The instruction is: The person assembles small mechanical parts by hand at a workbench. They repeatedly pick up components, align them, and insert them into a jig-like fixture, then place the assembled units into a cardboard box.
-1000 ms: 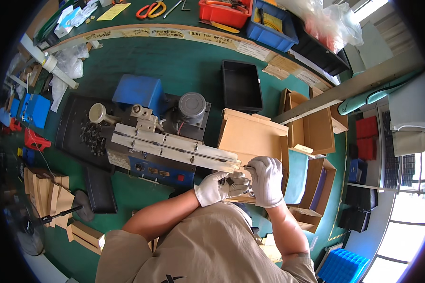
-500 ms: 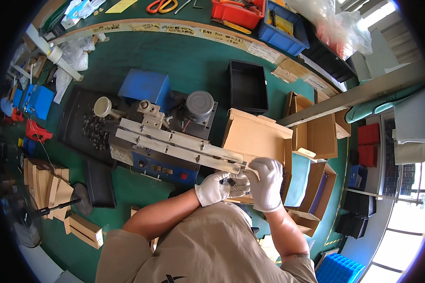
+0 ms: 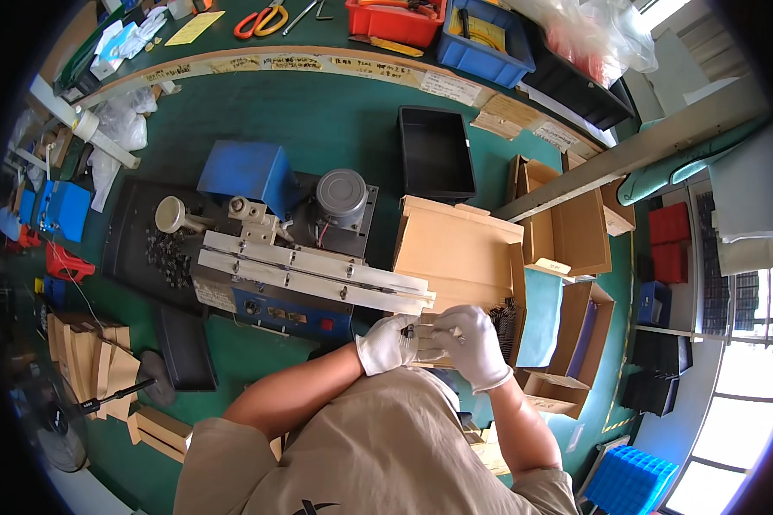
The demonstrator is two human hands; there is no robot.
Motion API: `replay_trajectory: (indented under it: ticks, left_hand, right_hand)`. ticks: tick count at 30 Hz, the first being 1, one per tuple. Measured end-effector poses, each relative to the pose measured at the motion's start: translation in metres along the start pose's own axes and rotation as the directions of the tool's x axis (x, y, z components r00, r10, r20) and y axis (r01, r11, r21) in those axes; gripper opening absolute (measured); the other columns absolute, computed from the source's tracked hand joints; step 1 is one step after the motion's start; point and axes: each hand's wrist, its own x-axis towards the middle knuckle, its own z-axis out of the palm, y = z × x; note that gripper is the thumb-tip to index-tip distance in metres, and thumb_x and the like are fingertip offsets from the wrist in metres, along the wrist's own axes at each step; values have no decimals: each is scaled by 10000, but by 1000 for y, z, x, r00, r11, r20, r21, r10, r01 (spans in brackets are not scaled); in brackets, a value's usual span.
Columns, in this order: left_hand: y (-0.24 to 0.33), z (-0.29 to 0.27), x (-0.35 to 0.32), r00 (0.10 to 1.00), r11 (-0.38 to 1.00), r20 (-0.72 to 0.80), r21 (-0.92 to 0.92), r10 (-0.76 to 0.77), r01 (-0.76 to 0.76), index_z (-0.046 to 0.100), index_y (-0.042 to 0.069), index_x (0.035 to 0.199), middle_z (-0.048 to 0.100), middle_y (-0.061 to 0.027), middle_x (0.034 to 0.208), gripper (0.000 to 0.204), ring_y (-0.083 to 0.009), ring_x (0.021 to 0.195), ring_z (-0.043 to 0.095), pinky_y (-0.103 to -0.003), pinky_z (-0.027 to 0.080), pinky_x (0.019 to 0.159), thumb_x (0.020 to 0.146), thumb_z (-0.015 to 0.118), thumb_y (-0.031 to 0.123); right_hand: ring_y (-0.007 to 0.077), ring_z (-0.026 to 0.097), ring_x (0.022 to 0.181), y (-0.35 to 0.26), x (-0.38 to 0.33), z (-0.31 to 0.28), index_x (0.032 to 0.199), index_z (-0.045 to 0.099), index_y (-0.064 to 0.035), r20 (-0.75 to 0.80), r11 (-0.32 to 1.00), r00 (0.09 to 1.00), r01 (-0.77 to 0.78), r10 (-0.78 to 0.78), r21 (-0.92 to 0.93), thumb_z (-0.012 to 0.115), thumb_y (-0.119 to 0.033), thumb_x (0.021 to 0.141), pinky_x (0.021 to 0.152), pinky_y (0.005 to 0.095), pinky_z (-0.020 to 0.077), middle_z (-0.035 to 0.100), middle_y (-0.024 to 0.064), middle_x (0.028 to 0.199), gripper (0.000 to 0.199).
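Observation:
White gloves cover both my hands, which are together below the right end of a metal guide rail (image 3: pixel 318 273) on a bench machine. My left hand (image 3: pixel 388 345) is closed around small dark parts (image 3: pixel 408 332) that show between its fingers. Close by on the right, my right hand (image 3: pixel 477 348) has its fingers bent in a pinch near the left fingertips. What that pinch holds is too small to make out. Just beyond the right hand lies an open cardboard box (image 3: pixel 455 249), with rows of dark parts (image 3: pixel 505 326) in its near right corner.
The machine has a blue housing (image 3: pixel 245 178), a grey cylinder (image 3: pixel 342 196) and a control panel (image 3: pixel 288 318). On its left, a black tray (image 3: pixel 133 249) holds many loose dark pieces. A black bin (image 3: pixel 436 154) stands behind the cardboard box. A slanting metal post (image 3: pixel 627 150) crosses the right side.
My right hand has come down from the rail's end toward my left hand. The left hand stays nearly in place, and the whole view has shifted slightly.

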Motion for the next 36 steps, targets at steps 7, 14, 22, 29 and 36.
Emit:
replay_trajectory:
  ticks: [7, 14, 22, 29, 36]
  left_hand:
    - [1, 21, -3, 983, 987, -179, 161, 34, -4, 487, 34, 1439, 562, -247, 1391, 501, -381, 1311, 544, -529, 396, 1145, 1069, 432, 368]
    - [0, 17, -7, 981, 980, -167, 186, 101, -69, 490, 71, 1424, 553, -220, 1400, 487, -375, 1316, 534, -531, 389, 1146, 1054, 460, 385]
    - [1, 27, -10, 987, 988, -120, 127, 107, -92, 509, 72, 1402, 570, -180, 1380, 457, -369, 1307, 538, -528, 393, 1144, 1041, 497, 352]
    - [-1, -7, 6, 989, 981, 100, 148, 112, -127, 555, 83, 1339, 633, -117, 1275, 349, -233, 1204, 610, -374, 527, 980, 1086, 427, 287]
    - [-1, 15, 6, 982, 842, 61, 508, 177, -183, 583, 38, 1299, 641, -154, 1265, 469, -256, 1149, 629, -416, 501, 1026, 1097, 354, 394]
  right_hand:
    - [207, 596, 1060, 13, 16, 30, 984, 732, -45, -398, 924, 909, 45, 119, 379, 729, 174, 750, 923, 317, 499, 610, 59, 1081, 320]
    - [236, 622, 953, 3, 28, 47, 982, 748, -71, -500, 949, 865, 125, 38, 289, 785, 114, 713, 856, 332, 522, 636, 71, 966, 329]
    - [278, 605, 1070, -19, 15, 28, 1043, 738, -53, -518, 967, 841, -24, 157, 254, 801, -44, 817, 962, 392, 479, 657, 126, 1112, 235]
    - [370, 543, 1174, -13, -11, 42, 1047, 723, -127, -200, 965, 972, 71, -123, -252, 837, -184, 701, 968, 519, 424, 603, 126, 1238, 368]
    - [330, 581, 1123, -4, -16, 31, 982, 731, -96, -216, 988, 969, 95, -120, -119, 806, -114, 720, 939, 473, 445, 647, 96, 1122, 273]
